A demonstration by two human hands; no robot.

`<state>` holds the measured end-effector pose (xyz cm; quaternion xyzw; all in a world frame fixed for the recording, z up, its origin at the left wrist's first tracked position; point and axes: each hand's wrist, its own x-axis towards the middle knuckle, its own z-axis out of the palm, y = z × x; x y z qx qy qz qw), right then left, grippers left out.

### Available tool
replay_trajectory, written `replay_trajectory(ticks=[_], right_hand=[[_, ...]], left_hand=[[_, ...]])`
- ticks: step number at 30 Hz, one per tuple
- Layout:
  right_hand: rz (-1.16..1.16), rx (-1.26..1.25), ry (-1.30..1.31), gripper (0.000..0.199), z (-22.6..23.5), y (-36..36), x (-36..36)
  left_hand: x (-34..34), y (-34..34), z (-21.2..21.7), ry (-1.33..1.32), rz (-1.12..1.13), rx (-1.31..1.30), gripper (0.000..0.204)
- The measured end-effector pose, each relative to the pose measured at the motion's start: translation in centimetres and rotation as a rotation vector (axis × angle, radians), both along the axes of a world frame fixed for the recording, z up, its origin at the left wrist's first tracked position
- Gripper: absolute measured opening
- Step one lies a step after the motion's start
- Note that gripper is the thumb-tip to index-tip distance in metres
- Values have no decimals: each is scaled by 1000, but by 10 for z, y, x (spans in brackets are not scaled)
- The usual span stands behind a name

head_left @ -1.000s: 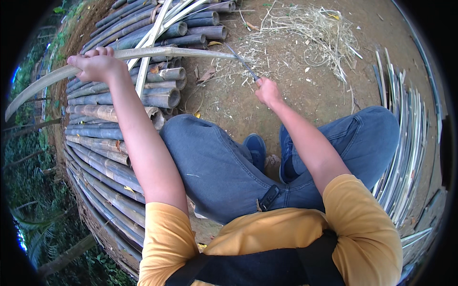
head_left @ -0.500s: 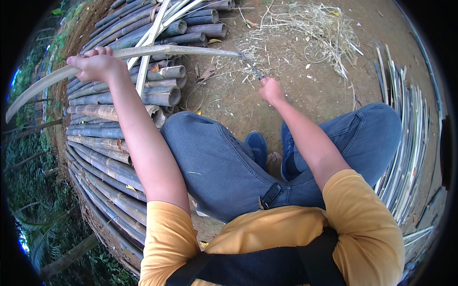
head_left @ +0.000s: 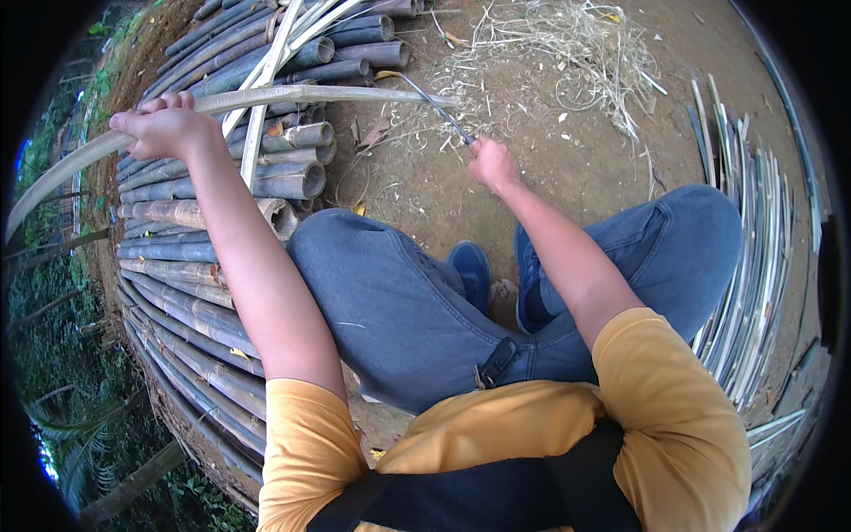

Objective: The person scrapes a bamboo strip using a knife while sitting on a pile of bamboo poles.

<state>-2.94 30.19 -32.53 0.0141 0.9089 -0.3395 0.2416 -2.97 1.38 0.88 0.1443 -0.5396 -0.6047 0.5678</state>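
Observation:
My left hand (head_left: 167,129), out at the far left, is closed round a long pale bamboo strip (head_left: 266,96). One end of the strip bends down past the hand to the left; the other reaches right over the bare ground. In my right hand (head_left: 494,166), a knife (head_left: 441,110) is gripped by its handle, which the fingers mostly hide. Its thin dark blade points up and to the left, crossing the strip near its right end. Whether the edge touches the strip I cannot tell.
Stacked dark bamboo poles (head_left: 292,180) lie at my left, with pale split strips (head_left: 257,133) across them. Curly shavings (head_left: 603,53) are heaped on the earth ahead. A bundle of slender strips (head_left: 749,284) lies right of my bent knee (head_left: 691,230). Greenery (head_left: 62,372) borders the far left.
My right hand has moved a little left and nearer me, and the knife blade has swung further left across the strip. My left hand with the strip has shifted slightly left.

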Motion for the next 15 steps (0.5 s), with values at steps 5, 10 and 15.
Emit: replay_trajectory(ticks=[5,10,15], right_hand=[[-28,8,-49,27,-6,4,-7],[-42,-24,-16,27,-30,10,-9],[-40,6,-42,28,-25,2,-5]], left_hand=[[-3,0,-4,2,22,-4,39],[-8,1,-3,13,7,6,37],[-1,-7,-2,-12,4,-18,38]])
